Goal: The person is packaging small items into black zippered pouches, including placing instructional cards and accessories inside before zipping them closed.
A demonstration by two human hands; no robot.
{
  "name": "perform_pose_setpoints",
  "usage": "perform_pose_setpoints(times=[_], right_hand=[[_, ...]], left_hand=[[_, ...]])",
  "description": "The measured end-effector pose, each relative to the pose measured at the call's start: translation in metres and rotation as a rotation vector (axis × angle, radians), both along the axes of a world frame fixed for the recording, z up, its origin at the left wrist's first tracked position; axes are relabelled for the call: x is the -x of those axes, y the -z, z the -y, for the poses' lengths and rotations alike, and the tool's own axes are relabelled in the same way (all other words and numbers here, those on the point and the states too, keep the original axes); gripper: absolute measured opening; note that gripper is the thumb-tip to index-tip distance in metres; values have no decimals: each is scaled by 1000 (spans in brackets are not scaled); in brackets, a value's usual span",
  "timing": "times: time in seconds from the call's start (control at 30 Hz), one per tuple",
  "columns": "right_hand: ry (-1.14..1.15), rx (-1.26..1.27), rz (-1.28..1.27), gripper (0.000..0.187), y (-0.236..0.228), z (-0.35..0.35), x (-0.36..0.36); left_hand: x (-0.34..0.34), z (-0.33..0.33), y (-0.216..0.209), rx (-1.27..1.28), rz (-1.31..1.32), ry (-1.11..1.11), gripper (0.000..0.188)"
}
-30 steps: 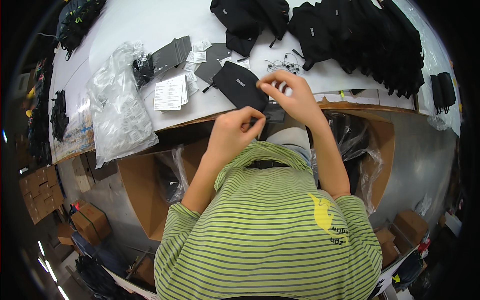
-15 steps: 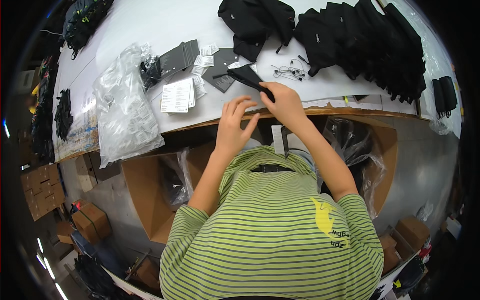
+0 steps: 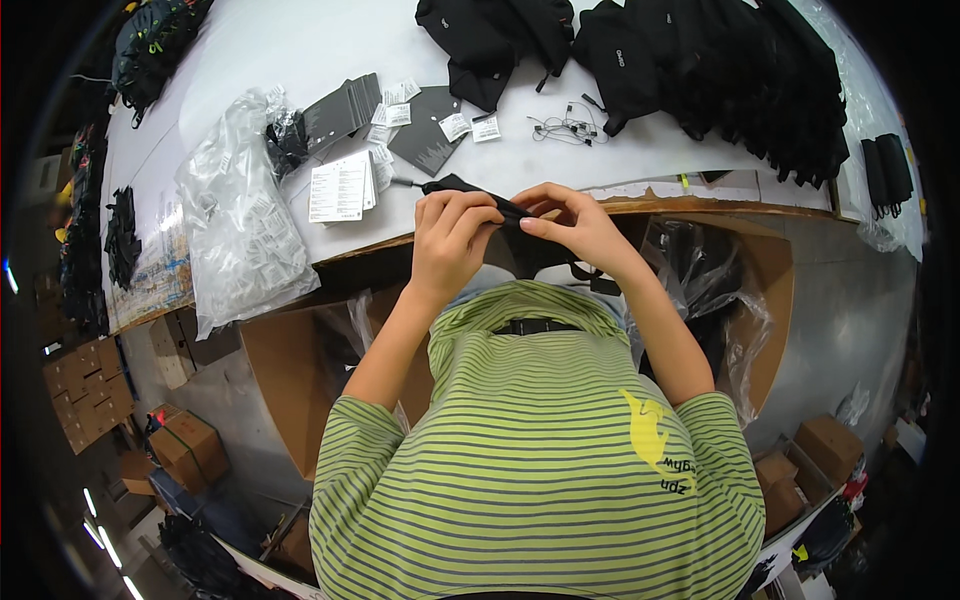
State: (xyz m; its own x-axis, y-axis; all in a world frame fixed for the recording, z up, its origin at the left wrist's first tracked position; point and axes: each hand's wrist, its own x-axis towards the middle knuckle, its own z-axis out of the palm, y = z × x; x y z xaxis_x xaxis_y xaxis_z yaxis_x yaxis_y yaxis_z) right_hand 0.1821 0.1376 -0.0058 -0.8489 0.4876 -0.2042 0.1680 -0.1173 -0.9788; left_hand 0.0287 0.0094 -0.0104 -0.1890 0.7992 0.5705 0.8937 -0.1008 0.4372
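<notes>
Between both my hands, at the table's front edge, is a narrow folded black fabric pouch (image 3: 455,185). A thin pull tab sticks out from its far left end. My left hand (image 3: 450,242) pinches its near side, fingers curled over the cloth. At the pouch's right end, the thumb and fingers of my right hand (image 3: 582,232) are closed on it. Part of the pouch is hidden behind my fingers. Just beyond it lie dark grey cards (image 3: 428,130) with small white labels (image 3: 485,129). A stack of white printed cards (image 3: 340,190) sits left of my left hand.
Loose black loop strings (image 3: 568,127) lie beyond my right hand. Black bags (image 3: 615,65) are heaped at the far right. A clear plastic bag of labels (image 3: 250,220) hangs over the front edge at left. Open cardboard boxes (image 3: 275,370) stand below the table.
My left hand has come up and closed on the pouch, where it was open beside it before. The pouch has moved nearer to me and left, lying flatter between both hands.
</notes>
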Motion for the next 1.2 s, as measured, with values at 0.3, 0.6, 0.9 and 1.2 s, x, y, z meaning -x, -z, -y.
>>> perform_pose_setpoints(times=[0.3,0.6,0.9,1.2], right_hand=[[-26,-136,94,19,-21,-4,-7],[139,-634,-17,14,-50,7,-9],[138,-680,-106,11,-49,12,-9],[152,-783,-140,10,-45,17,-5]], left_hand=[[-8,14,-16,-44,15,90,21],[-17,14,-25,122,89,42,30],[-17,16,-24,16,-89,41,31],[-17,18,-26,139,-23,28,26]])
